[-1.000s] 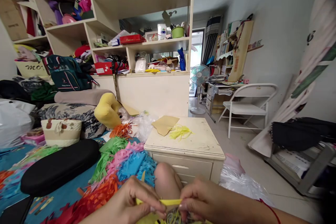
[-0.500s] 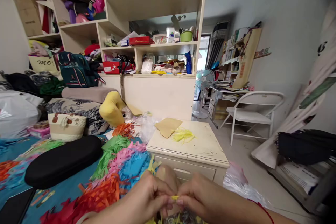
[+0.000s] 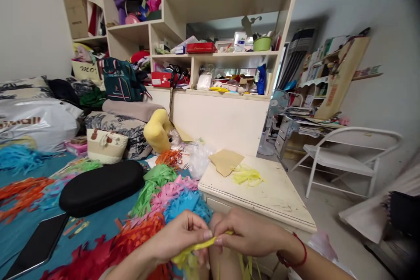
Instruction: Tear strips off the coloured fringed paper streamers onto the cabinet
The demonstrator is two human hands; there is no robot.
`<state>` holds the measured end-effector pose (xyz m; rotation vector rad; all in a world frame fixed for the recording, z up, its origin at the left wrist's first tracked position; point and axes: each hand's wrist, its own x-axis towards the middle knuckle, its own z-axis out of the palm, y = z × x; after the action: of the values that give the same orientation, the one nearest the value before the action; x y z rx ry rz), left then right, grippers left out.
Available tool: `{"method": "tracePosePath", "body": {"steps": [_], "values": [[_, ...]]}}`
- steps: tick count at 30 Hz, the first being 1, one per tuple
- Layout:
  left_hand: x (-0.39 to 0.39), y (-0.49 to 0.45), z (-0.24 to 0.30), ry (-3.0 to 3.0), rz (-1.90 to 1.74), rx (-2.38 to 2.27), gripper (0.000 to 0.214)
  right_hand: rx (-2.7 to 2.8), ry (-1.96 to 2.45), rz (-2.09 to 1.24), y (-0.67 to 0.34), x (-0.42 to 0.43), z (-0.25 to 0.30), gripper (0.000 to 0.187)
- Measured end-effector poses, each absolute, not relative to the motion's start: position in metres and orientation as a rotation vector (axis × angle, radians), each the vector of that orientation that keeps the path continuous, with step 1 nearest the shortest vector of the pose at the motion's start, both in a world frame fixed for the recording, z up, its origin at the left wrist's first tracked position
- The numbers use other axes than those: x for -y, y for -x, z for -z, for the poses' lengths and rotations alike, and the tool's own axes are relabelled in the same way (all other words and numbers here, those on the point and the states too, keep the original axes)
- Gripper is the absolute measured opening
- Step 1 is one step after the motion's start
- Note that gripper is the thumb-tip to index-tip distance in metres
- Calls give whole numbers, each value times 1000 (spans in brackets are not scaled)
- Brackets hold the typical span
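Cream-painted wooden drawer cabinet (image 3: 278, 199), flat top scuffed. Left of cabinet: long black rounded case (image 3: 101, 188). On cabinet: flat tan angular sheet (image 3: 225, 162). Near side of cabinet: left hand (image 3: 185, 236) and right hand (image 3: 244, 232), fingertips nearly meeting, both pinching one narrow bright-yellow strip (image 3: 206, 244), slanted, ends hanging loose.

Hands (image 3: 182, 235) (image 3: 244, 232) close together, fingertips (image 3: 219, 241) pinched, forearms (image 3: 131, 263) converging.
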<state>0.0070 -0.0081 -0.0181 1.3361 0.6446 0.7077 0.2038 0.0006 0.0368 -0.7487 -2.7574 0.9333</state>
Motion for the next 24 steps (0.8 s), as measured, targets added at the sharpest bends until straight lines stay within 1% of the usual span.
{"method": "tracePosePath", "body": {"steps": [2, 4, 6, 9, 12, 16, 18, 22, 24], "values": [[7, 0, 20, -1345, -704, -676, 42, 2817, 771, -882, -194, -7, -35, 28], [6, 6, 22, -1351, -704, -705, 40, 2810, 776, -948, -188, -11, -34, 29], [7, 9, 24, -1338, -728, -713, 38, 2713, 804, -1175, -186, -15, -34, 30], [9, 13, 24, -1296, -772, -664, 33, 2503, 869, -1513, -189, -18, -34, 38], [11, 13, 20, -1308, -804, -588, 27, 2393, 874, -1658, -193, -20, -30, 49], [11, 7, 19, -1368, -1000, -514, 18, 2246, 850, -1830, -191, -22, -18, 57], [9, 4, 24, -1322, -1036, -527, 19, 2178, 849, -1885, -187, -25, -9, 59], [4, 2, 37, -1205, -1053, -508, 31, 2097, 844, -1946, -176, -35, 6, 61], [3, 4, 42, -1184, -1075, -517, 32, 2097, 840, -1968, -169, -40, 12, 62]]}}
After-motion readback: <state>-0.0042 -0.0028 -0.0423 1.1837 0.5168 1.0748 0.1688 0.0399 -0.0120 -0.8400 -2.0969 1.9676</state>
